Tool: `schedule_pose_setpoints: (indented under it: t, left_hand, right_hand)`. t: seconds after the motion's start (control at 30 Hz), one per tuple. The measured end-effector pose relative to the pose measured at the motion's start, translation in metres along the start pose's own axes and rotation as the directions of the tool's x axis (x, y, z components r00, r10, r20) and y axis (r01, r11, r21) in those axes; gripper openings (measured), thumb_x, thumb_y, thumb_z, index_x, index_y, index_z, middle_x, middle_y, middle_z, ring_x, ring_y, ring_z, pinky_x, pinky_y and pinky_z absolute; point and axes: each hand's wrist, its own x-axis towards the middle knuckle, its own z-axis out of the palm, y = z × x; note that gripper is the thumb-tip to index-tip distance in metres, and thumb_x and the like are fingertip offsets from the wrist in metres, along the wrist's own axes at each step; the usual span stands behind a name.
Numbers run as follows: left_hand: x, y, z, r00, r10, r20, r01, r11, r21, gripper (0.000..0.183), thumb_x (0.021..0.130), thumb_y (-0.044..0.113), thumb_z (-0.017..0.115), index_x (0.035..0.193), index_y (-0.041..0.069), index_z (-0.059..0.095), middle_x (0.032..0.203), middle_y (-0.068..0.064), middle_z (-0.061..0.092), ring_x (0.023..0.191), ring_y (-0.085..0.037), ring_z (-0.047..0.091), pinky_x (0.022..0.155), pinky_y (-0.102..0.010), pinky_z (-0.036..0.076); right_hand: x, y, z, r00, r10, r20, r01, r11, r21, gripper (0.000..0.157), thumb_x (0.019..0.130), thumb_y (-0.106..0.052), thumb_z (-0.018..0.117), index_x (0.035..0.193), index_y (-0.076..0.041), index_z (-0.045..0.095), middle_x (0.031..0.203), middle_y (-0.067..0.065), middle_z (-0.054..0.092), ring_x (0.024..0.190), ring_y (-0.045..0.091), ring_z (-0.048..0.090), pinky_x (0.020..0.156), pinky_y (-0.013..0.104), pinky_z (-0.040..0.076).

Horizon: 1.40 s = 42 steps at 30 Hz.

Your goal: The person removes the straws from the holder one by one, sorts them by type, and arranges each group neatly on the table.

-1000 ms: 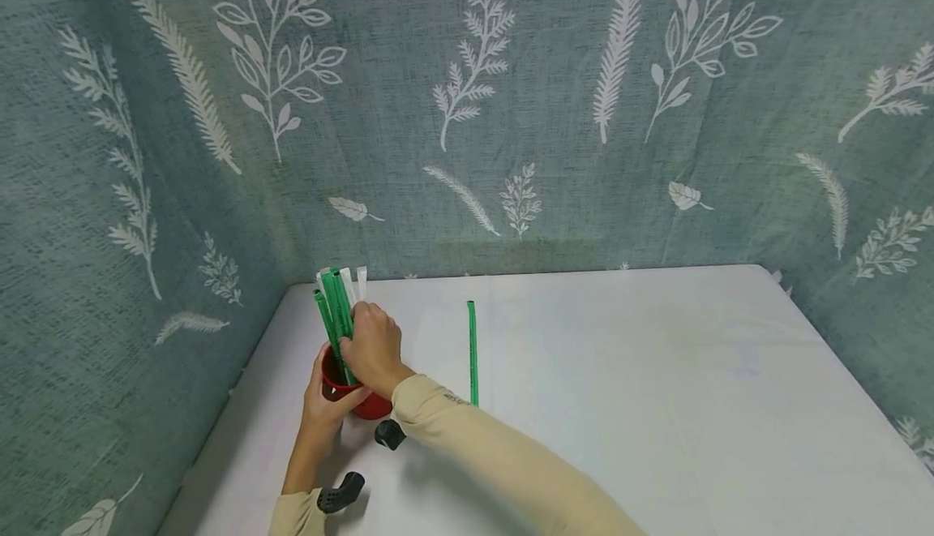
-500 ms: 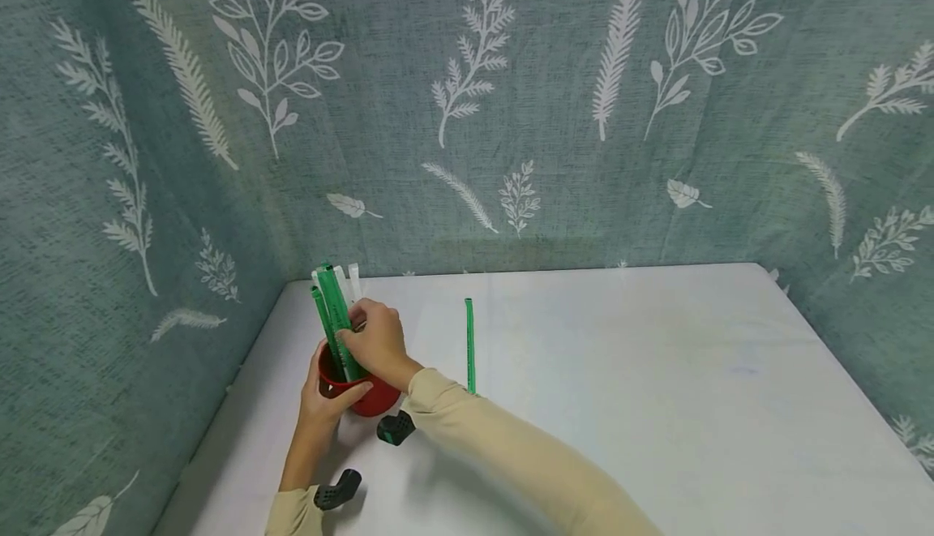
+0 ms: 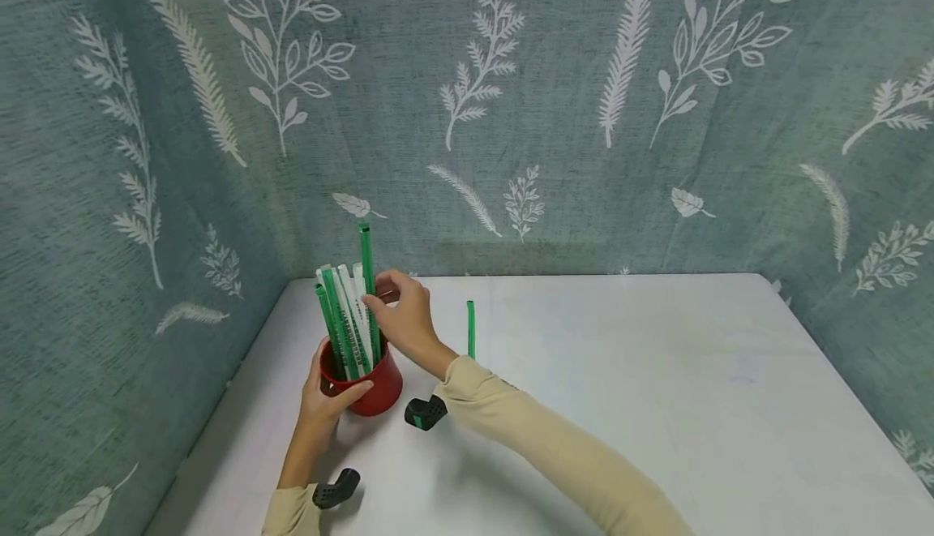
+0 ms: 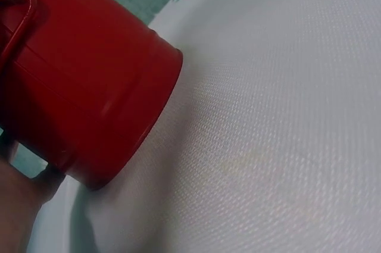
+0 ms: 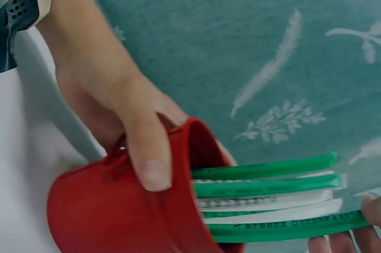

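Observation:
A red metal mug point(image 3: 383, 390) with a wire handle stands at the left of the table. My left hand point(image 3: 321, 406) grips it, thumb over the rim on the near side and fingers on the far left. Several long green and white straw-like sticks point(image 5: 268, 186) with dark print stand in it, tilted left. My right hand point(image 3: 409, 317) pinches one green straw point(image 3: 366, 252) at the mug's right side; it rises higher than the others. In the right wrist view, the right fingertips point(image 5: 370, 210) hold that straw's outer end. The mug's inside bottom is hidden.
Another green straw point(image 3: 470, 329) lies on the white table point(image 3: 657, 398) right of the mug, its near end hidden by my right sleeve point(image 3: 540, 430). Black wrist devices point(image 3: 426, 413) sit on both wrists. Leaf-patterned green cloth point(image 3: 554, 114) hangs behind and beside the table.
My right hand has moved from among the sticks up and right, and a green straw now stands raised in its fingers. The left hand keeps hold of the mug, nearly still.

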Motion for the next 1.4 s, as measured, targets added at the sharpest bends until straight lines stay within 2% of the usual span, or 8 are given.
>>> schedule_pose_setpoints:
  t: [0.2, 0.4, 0.53, 0.67, 0.9, 1.0, 1.17, 1.4]
  left_hand:
    - [-0.009, 0.021, 0.002, 1.0, 0.003, 0.016, -0.003, 1.0, -0.008, 0.092, 0.081, 0.012, 0.074, 0.151, 0.023, 0.016, 0.149, -0.007, 0.029, 0.132, -0.027, 0.028, 0.083, -0.013, 0.043]
    - [-0.015, 0.033, 0.003, 1.0, -0.012, 0.002, 0.012, 1.0, 0.002, 0.091, 0.081, 0.013, 0.074, 0.151, 0.024, 0.017, 0.148, -0.006, 0.03, 0.131, -0.025, 0.029, 0.083, -0.012, 0.042]
    - [-0.014, 0.031, 0.002, 1.0, -0.001, 0.009, 0.001, 1.0, 0.005, 0.09, 0.081, 0.013, 0.074, 0.151, 0.023, 0.017, 0.148, -0.006, 0.03, 0.131, -0.025, 0.029, 0.084, -0.012, 0.041]
    - [-0.012, 0.026, 0.003, 1.0, 0.008, 0.015, -0.008, 1.0, 0.006, 0.091, 0.081, 0.013, 0.074, 0.151, 0.022, 0.017, 0.149, -0.007, 0.03, 0.132, -0.027, 0.029, 0.085, -0.013, 0.042]
    - [0.002, -0.007, -0.002, 1.0, 0.028, 0.01, -0.028, 1.0, -0.006, 0.092, 0.08, 0.016, 0.076, 0.149, 0.036, 0.019, 0.148, 0.002, 0.031, 0.131, -0.021, 0.029, 0.087, -0.02, 0.046]
    - [0.003, -0.008, -0.002, 0.999, 0.034, 0.007, -0.034, 0.999, -0.002, 0.091, 0.08, 0.017, 0.076, 0.148, 0.038, 0.019, 0.147, 0.003, 0.031, 0.13, -0.02, 0.03, 0.089, -0.025, 0.047]
    - [0.002, -0.004, -0.001, 1.0, 0.027, 0.013, -0.027, 1.0, -0.007, 0.092, 0.08, 0.015, 0.076, 0.149, 0.035, 0.018, 0.148, 0.001, 0.03, 0.131, -0.023, 0.03, 0.089, -0.023, 0.046]
    - [-0.009, 0.022, 0.001, 0.999, 0.023, 0.025, -0.023, 1.0, -0.021, 0.091, 0.081, 0.011, 0.074, 0.151, 0.024, 0.017, 0.149, -0.007, 0.029, 0.13, -0.027, 0.029, 0.084, -0.015, 0.044]
  right_hand:
    - [0.005, -0.009, -0.017, 0.999, -0.045, -0.003, 0.045, 0.998, 0.05, 0.018, 0.088, -0.009, 0.066, 0.104, -0.001, 0.063, 0.094, 0.01, 0.066, 0.083, 0.017, 0.063, 0.075, 0.023, 0.051]
    - [0.011, -0.022, -0.03, 0.998, -0.062, 0.012, 0.059, 0.985, 0.165, 0.026, 0.089, -0.008, 0.066, 0.111, 0.002, 0.058, 0.096, 0.016, 0.064, 0.084, 0.026, 0.063, 0.068, 0.028, 0.055]
    - [0.014, -0.027, -0.041, 0.999, -0.053, 0.014, 0.048, 0.971, 0.235, 0.03, 0.087, -0.002, 0.065, 0.114, 0.006, 0.055, 0.098, 0.023, 0.061, 0.085, 0.035, 0.062, 0.068, 0.039, 0.056]
    - [0.008, -0.047, -0.056, 0.999, -0.035, 0.021, 0.03, 0.972, 0.234, 0.03, 0.087, 0.002, 0.064, 0.114, 0.01, 0.054, 0.098, 0.028, 0.06, 0.085, 0.041, 0.06, 0.069, 0.042, 0.056]
    - [0.004, -0.057, -0.072, 0.999, -0.037, 0.03, 0.03, 0.975, 0.219, 0.03, 0.087, 0.003, 0.062, 0.114, 0.013, 0.053, 0.097, 0.03, 0.058, 0.084, 0.044, 0.059, 0.069, 0.046, 0.055]
    - [0.004, -0.055, -0.076, 0.999, -0.029, 0.028, 0.023, 0.977, 0.213, 0.029, 0.088, 0.003, 0.062, 0.114, 0.013, 0.053, 0.097, 0.03, 0.058, 0.084, 0.044, 0.058, 0.069, 0.047, 0.055]
    - [0.004, -0.052, -0.083, 1.0, -0.006, 0.025, 0.001, 0.98, 0.199, 0.028, 0.088, 0.002, 0.063, 0.113, 0.011, 0.054, 0.097, 0.029, 0.058, 0.085, 0.042, 0.059, 0.069, 0.045, 0.056]
    - [0.002, -0.045, -0.092, 1.0, 0.029, 0.012, -0.03, 0.983, 0.182, 0.03, 0.087, 0.002, 0.063, 0.115, 0.011, 0.054, 0.096, 0.028, 0.058, 0.085, 0.042, 0.059, 0.067, 0.043, 0.056]
